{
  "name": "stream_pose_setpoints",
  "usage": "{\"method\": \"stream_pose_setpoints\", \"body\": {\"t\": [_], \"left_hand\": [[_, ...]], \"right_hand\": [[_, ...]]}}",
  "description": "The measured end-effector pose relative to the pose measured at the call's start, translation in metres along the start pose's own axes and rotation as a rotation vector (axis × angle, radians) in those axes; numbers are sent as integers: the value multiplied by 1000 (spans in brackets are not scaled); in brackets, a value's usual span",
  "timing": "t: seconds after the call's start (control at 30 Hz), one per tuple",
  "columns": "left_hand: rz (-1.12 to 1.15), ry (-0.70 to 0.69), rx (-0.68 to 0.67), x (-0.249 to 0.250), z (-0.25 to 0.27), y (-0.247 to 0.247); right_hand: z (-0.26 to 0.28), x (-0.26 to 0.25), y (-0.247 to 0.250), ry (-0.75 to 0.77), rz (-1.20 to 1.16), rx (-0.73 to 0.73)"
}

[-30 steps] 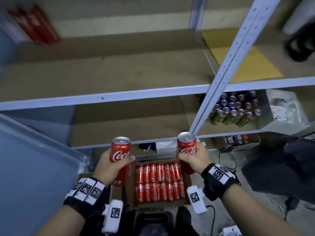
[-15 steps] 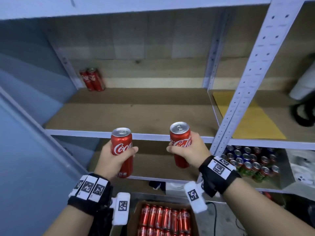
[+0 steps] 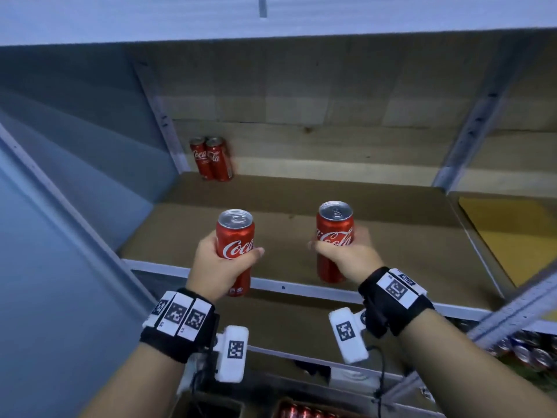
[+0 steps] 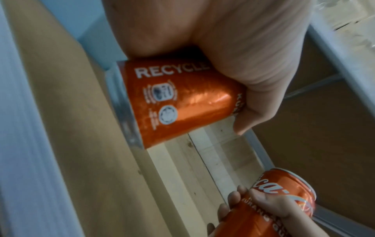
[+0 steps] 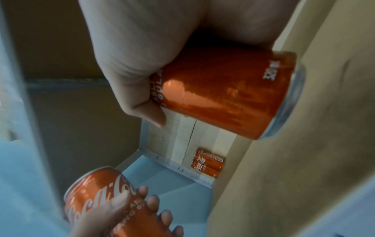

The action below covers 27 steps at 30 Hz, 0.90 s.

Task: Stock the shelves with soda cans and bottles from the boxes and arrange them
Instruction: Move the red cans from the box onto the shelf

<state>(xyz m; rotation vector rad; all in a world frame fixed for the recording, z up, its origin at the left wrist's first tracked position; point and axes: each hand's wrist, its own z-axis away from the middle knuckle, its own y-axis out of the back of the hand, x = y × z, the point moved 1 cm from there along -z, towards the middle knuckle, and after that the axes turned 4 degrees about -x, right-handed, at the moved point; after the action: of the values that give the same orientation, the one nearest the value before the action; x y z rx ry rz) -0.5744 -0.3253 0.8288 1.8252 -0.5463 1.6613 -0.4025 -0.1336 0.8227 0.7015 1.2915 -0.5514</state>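
My left hand (image 3: 220, 267) grips a red cola can (image 3: 235, 236) upright, just in front of the shelf's front edge. The same can fills the left wrist view (image 4: 178, 102). My right hand (image 3: 346, 257) holds a second red cola can (image 3: 335, 227) upright, at about the same height and over the front of the brown shelf board (image 3: 301, 206). That can shows in the right wrist view (image 5: 223, 94). Two more red cans (image 3: 211, 158) stand together in the shelf's back left corner.
A white metal upright (image 3: 512, 315) crosses at the lower right, with mixed cans (image 3: 524, 351) on a lower shelf behind it. A yellow sheet (image 3: 512, 233) lies on the neighbouring shelf bay. The box of red cans (image 3: 301, 413) peeks in at the bottom. A blue side panel (image 3: 60, 206) borders the left.
Both hands have risen with their cans from above the box up to the shelf's level and moved forward toward it. The view has tilted up, so the box has dropped out of sight.
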Motion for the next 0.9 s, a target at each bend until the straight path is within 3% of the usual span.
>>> {"method": "stream_pose_setpoints", "body": {"t": [0.13, 0.37, 0.57, 0.9], "left_hand": [[-23, 58, 0, -16, -59, 33], [-24, 125, -41, -46, -131, 65], [-16, 133, -88, -62, -151, 70], [-12, 86, -99, -82, -154, 75]], "right_hand": [[-44, -8, -42, 41, 25, 79], [-94, 1, -97, -20, 16, 63], [-115, 10, -135, -106, 54, 41], [-119, 25, -161, -75, 34, 67]]}}
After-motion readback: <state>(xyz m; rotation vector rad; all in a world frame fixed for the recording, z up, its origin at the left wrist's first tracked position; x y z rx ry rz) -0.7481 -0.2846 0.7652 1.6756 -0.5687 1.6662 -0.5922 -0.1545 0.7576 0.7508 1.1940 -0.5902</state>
